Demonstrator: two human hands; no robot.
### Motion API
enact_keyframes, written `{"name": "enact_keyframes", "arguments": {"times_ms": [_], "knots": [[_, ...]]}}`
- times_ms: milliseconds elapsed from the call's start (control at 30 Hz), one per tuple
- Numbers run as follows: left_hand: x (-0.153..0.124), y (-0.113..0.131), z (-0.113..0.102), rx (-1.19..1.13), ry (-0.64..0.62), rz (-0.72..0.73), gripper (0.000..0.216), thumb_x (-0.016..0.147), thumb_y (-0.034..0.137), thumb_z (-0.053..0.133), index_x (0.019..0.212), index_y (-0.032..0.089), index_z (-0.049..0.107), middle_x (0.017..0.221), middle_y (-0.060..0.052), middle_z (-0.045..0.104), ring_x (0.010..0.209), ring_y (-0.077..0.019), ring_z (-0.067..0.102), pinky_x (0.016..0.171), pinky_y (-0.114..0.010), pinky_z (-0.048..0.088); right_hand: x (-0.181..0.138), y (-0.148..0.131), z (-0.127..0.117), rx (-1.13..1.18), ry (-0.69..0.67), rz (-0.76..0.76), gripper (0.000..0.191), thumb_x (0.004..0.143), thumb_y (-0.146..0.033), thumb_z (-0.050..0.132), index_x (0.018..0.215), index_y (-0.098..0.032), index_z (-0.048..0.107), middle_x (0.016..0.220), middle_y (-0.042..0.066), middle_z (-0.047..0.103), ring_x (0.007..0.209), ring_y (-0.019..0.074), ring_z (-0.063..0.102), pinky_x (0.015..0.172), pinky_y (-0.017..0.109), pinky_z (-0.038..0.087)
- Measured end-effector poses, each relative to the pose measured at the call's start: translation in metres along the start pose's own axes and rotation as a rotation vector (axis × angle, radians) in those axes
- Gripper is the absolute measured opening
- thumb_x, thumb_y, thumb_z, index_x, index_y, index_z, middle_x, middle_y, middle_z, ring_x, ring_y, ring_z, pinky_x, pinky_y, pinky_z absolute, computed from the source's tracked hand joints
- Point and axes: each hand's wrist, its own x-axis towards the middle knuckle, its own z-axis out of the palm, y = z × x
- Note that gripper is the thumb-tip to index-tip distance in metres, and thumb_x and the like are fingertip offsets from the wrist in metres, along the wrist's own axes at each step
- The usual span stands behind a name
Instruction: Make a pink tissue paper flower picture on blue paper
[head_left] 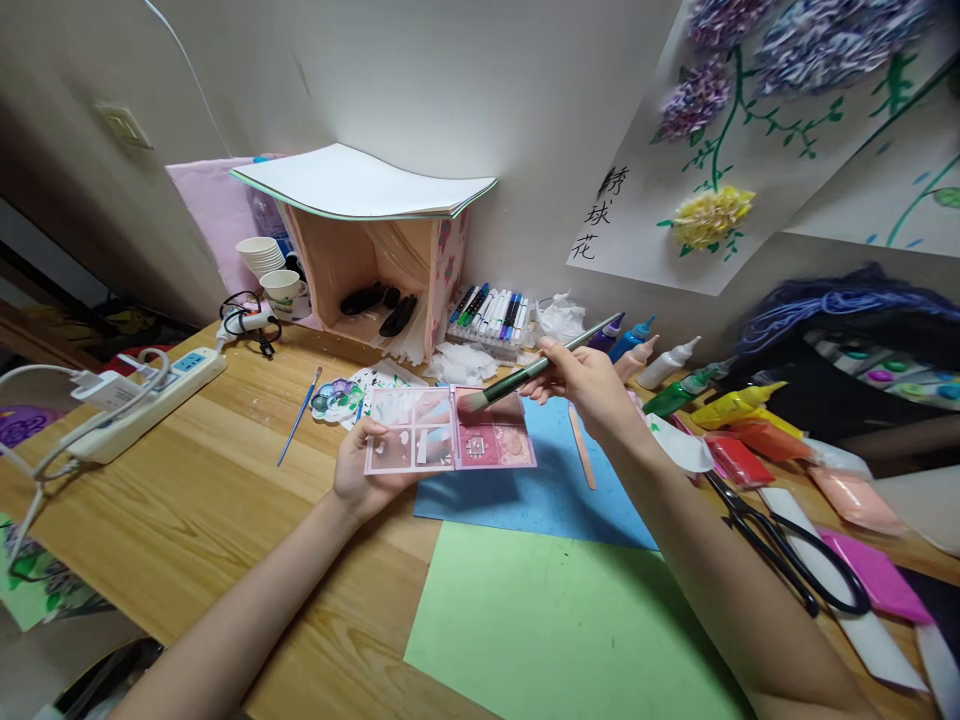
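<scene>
My left hand (pixel 360 470) grips the left side of an open pink makeup palette (pixel 495 450), its thumb over the mirrored lid. The lid is split into panes that reflect light and paper. Pink powder pans fill the right half. In my right hand (pixel 581 385) is a makeup brush (pixel 517 378) with a dark green handle, pinched between thumb and fingers. Its pale bristles rest at the upper left pan of the powder side; whether they touch the powder, I cannot tell. The palette is held above a blue sheet (pixel 495 497).
A green sheet (pixel 540 610) lies nearest me. Black scissors (pixel 787 545), paint bottles (pixel 675 360) and clay packets (pixel 855 495) crowd the right. A power strip (pixel 150 405), thin paintbrush (pixel 300 415) and paint palette (pixel 337 400) are leftward. Behind stand a pink box (pixel 315 260) and markers (pixel 491 315).
</scene>
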Motion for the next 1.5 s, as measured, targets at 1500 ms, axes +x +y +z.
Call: {"name": "enact_keyframes", "arguments": {"times_ms": [1500], "knots": [[-0.003, -0.001, 0.007, -0.006, 0.017, -0.011, 0.069, 0.071, 0.026, 0.039, 0.137, 0.011, 0.034, 0.129, -0.017, 0.052, 0.119, -0.0364, 0.047, 0.097, -0.053, 0.036, 0.012, 0.002, -0.012, 0.518, 0.116, 0.216, 0.025, 0.075, -0.028, 0.059, 0.054, -0.018, 0.049, 0.036, -0.005, 0.045, 0.03, 0.004, 0.036, 0.03, 0.015, 0.031]]}}
